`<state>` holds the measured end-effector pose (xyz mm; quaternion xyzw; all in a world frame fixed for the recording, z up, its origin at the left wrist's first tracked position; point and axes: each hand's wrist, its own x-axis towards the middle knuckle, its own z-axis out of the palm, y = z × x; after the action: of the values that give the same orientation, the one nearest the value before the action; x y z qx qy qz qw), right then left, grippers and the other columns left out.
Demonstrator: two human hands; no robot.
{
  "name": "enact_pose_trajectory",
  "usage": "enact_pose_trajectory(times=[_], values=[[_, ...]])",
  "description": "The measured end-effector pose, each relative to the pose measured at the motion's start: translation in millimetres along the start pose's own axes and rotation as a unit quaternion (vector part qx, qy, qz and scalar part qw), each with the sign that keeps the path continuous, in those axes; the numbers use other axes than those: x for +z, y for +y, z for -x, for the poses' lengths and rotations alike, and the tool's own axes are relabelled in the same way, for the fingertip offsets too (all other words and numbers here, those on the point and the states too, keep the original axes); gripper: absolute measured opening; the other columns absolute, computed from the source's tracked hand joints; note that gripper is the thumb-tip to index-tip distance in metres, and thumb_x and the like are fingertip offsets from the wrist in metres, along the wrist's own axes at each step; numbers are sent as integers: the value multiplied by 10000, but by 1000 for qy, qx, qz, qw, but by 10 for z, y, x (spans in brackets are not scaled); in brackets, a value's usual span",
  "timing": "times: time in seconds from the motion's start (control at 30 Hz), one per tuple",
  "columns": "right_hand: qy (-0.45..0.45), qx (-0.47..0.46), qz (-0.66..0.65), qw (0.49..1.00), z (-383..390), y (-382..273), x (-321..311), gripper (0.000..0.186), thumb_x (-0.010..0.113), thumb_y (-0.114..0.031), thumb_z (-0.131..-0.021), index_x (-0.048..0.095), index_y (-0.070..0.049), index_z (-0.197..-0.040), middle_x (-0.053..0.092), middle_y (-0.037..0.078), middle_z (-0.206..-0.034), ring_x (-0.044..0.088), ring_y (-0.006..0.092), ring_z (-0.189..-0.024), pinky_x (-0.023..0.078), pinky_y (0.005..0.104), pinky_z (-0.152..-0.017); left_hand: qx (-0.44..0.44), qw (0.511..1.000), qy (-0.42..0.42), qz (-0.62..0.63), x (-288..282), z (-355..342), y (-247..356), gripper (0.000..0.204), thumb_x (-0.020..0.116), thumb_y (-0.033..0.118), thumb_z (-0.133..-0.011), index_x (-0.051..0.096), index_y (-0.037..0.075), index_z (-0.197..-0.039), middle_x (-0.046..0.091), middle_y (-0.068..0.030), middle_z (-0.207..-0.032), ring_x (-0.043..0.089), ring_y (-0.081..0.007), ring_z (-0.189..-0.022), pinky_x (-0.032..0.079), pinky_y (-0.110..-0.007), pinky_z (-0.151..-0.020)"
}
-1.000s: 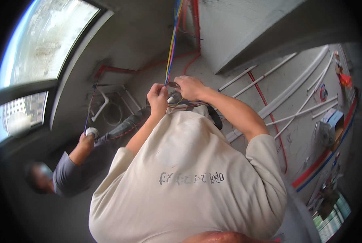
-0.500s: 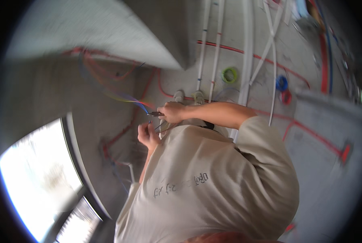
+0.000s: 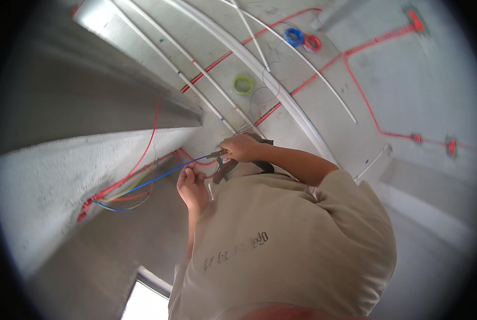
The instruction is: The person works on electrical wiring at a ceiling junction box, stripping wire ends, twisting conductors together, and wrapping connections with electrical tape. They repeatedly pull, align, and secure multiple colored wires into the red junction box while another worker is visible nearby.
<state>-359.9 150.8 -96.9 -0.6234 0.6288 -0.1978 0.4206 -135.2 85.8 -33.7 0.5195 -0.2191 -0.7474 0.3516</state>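
Observation:
My right hand is closed around a pair of pliers, the dark jaws pointing left. A blue wire runs taut from the wall opening up to those jaws. Just below the jaws, the fingers of my left hand pinch together at the blue wire. A thin dark strand hangs in a loop between my hands; what it belongs to I cannot make out. From the same opening come red wires and a yellow-green wire, hanging loose to the left of my hands.
White pipes run across the floor ahead, with red conduit crossing under them. Coils of green wire, blue wire and red wire lie there. More red conduit leads to a box at the right. A window is at lower left.
My view has swung, so the wall opening now shows at left. The blue wire, bunched with others before, is now stretched straight. My left hand has come up against it, near the pliers.

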Motion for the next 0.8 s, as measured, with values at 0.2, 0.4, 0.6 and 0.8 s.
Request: enact_pose_trajectory(times=[0.2, 0.4, 0.6, 0.8], values=[[153, 31, -30, 987, 809, 87, -32, 380, 614, -54, -969, 555, -25, -1343, 580, 181, -1333, 588, 385, -1230, 488, 472, -1013, -9, 984, -164, -65, 519, -210, 132, 161, 502, 127, -1096, 608, 6, -1085, 598, -58, -867, 533, -179, -774, 494, -359, -827], [234, 184, -186, 936, 1528, 561, -183, 441, 628, -47, -965, 513, -22, -1391, 544, 179, -1360, 570, 375, -1250, 475, 446, -1040, 93, 949, -224, -202, 1187, -129, -249, 194, 486, 148, -1102, 599, -9, -1095, 654, -107, -903, 634, -222, -843, 517, -411, -937], [366, 307, -195, 856, 2699, 1508, 63, 388, 620, -198, -993, 557, -45, -1344, 602, 211, -1275, 613, 395, -1168, 486, 464, -990, 333, 859, -291, -258, 2649, -125, -471, 258, 550, 216, -1087, 632, -28, -1108, 688, -123, -909, 672, -220, -865, 543, -378, -887], [464, 438, -224, 736, 4058, 2212, 32, 323, 638, -262, -998, 627, -11, -1202, 625, 224, -1152, 633, 442, -1093, 507, 500, -914, 684, 622, -222, -308, 4632, 126, -679, 234, 541, 124, -1087, 674, -66, -1118, 704, -110, -888, 655, -186, -761, 551, -333, -712]])
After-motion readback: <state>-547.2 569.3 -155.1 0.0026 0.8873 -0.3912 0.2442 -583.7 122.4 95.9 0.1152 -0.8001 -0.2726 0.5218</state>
